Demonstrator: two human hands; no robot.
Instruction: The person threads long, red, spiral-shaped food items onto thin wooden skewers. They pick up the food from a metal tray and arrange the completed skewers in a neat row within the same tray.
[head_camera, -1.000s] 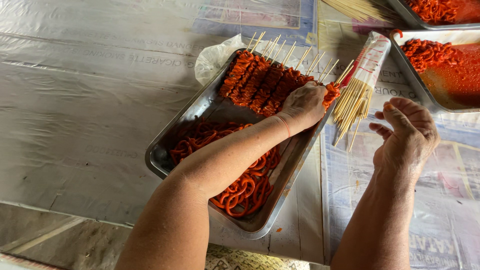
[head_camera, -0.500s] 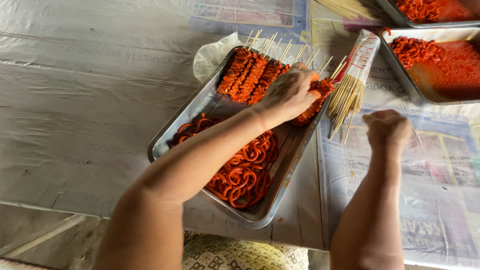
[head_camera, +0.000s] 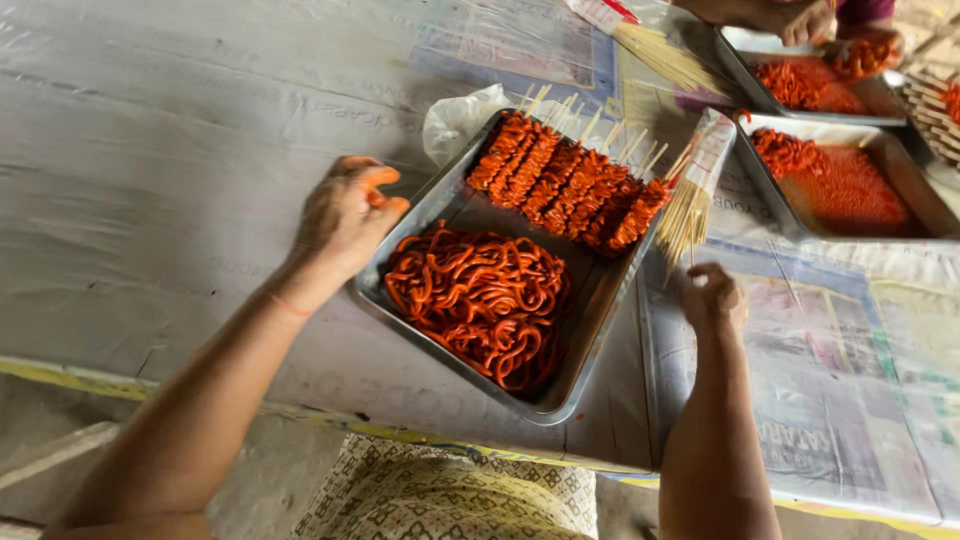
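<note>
Beside the steel tray of loose orange-red meat strips and filled skewers, the left hand rests at its left rim, fingers loosely apart and holding nothing. Right of the tray, the right hand is closed just below the bundle of bare bamboo sticks; blur hides whether it pinches one. Another person's hand is cut off at the top edge.

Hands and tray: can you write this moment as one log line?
left hand: on tray edge | right hand: at skewer bundle | tray: orange strips, filled skewers
</note>
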